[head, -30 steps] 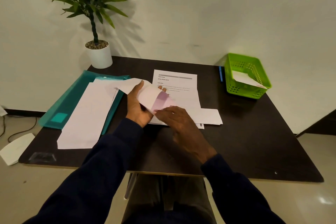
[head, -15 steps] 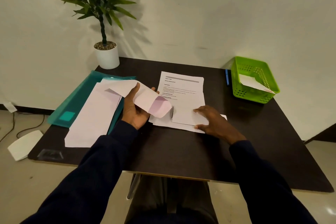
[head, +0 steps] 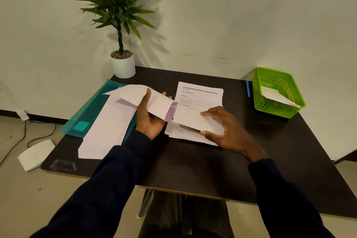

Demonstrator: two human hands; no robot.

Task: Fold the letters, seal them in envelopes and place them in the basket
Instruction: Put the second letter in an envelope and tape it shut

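R hand point(head: 228, 131), flat on the sheets point(head: 201, 94) 0.5 s ago, now pinches the folded letter point(head: 191, 120) betw. thumb & fingers, lifted. Letter's far edge has reached the envelope point(head: 158, 104) mouth, just beside L hand point(head: 150, 120) fingertips.

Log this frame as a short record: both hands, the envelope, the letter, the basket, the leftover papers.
left hand: holds the open envelope
right hand: grips the folded letter
letter position: left edge at the envelope's mouth
basket: far right, holds one white envelope
printed sheets: stacked under the letter
spare envelopes: piled on the teal folder, left
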